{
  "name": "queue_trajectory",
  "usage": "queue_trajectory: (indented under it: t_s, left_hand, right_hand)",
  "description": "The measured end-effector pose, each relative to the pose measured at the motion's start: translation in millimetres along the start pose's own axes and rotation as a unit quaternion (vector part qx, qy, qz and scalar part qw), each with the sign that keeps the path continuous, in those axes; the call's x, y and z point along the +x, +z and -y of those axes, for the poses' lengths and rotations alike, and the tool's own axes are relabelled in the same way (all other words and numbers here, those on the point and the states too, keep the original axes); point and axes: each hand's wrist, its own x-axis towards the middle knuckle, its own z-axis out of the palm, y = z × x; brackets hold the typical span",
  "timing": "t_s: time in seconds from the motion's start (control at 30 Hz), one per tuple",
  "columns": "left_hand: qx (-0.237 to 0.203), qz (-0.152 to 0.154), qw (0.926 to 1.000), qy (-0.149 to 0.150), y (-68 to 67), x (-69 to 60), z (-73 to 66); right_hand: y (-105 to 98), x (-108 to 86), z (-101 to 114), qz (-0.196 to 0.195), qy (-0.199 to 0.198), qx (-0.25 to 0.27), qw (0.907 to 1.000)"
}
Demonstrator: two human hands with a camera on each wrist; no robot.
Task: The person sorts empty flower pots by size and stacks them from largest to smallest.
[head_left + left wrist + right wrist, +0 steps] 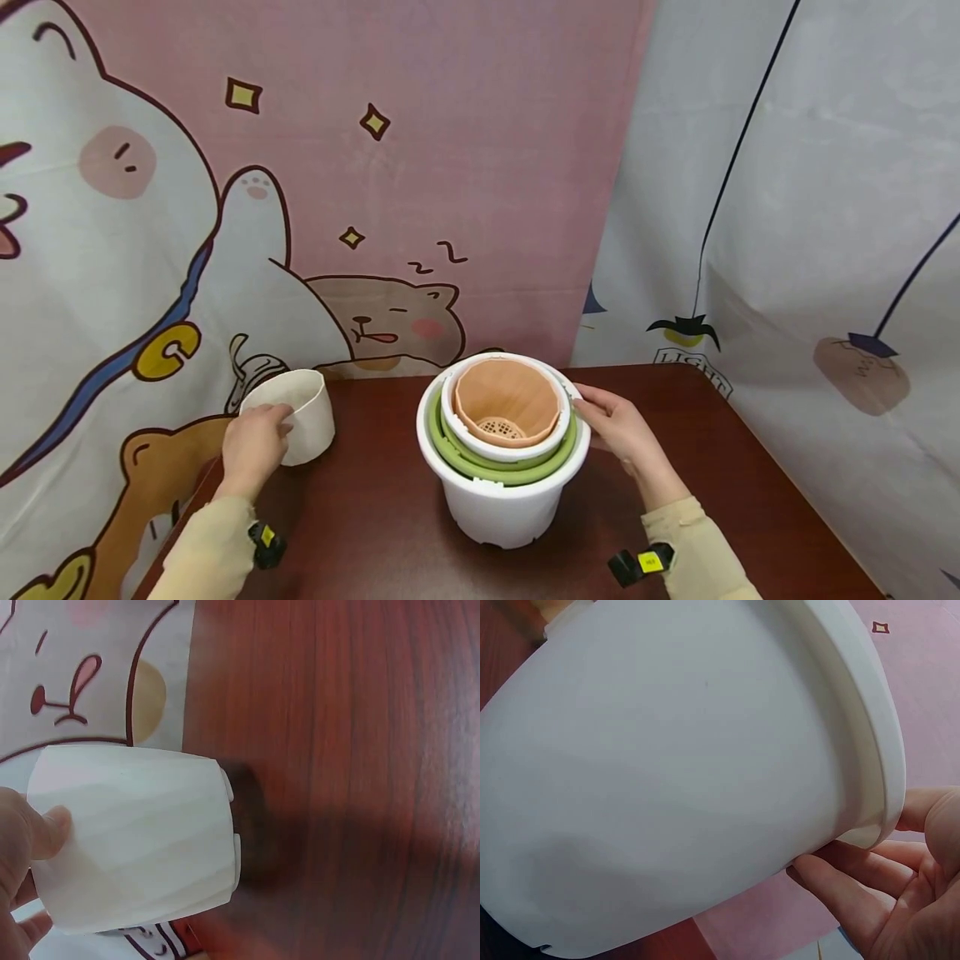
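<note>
My left hand point(255, 446) pinches the rim of a small white flowerpot point(313, 421) near the table's left edge. In the left wrist view, this flowerpot point(135, 840) shows slanting facets and small feet; whether it touches the table is unclear. A large white flowerpot point(498, 508) stands upright at mid-table. Nested inside are green pots point(506, 475), a smaller white pot point(447, 400) and an orange one point(506, 392) with a perforated bottom. My right hand point(618, 429) grips the large flowerpot's rim from the right, fingers beneath the lip in the right wrist view.
A dark red wooden table point(360, 533) carries everything. Behind it hangs a pink cloth point(465, 167) with cartoon animals, and a pale cloth point(787, 208) hangs along the right side. Dark devices with yellow labels are worn on both wrists.
</note>
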Motion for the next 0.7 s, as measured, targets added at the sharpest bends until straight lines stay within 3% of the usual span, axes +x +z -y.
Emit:
queue_trajectory:
  t_s: [0.2,0.43,0.7]
  left_hand:
    - [-0.014,-0.031,0.9985,0.043,-7.2,9.3,-20.9]
    - [-0.029,-0.041,0.9961,0.072,-22.3,19.4,-42.1]
    - [-0.039,-0.088,0.9867,0.13,-40.1,29.4,-62.3]
  right_hand:
    - [0,-0.2,0,-0.001,-0.001,0.0,1.0]
    - [0,0.5,-1,0.001,0.0,-0.003,1.0]
    - [0,0.6,-1,0.001,0.001,0.002,1.0]
